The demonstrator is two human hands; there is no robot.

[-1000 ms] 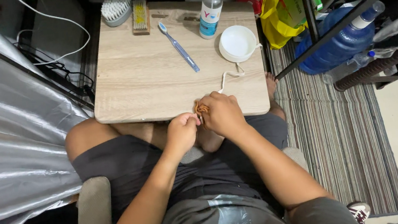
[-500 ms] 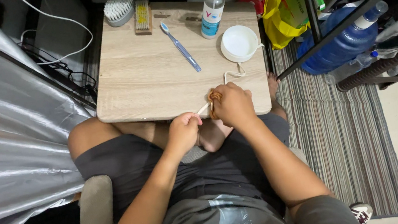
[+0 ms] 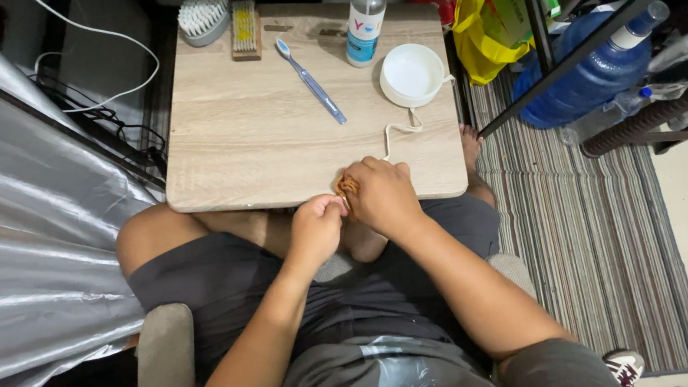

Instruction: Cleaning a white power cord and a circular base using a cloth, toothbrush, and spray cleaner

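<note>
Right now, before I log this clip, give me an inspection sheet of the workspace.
Surface: small light wooden table over the person's lap.
Job's things: small orange-brown object at the near table edge, with a white cord running from the hands toward the white bowl.
Clutter: spray bottle, blue toothbrush, grey scrub brush, wooden brush.
Grippers: left hand pinched closed beside the object; right hand curled over it.
Cables: white cable and dark cables left of the table.
Surroundings: silver curtain, striped rug, blue water jug, yellow bag.
</note>
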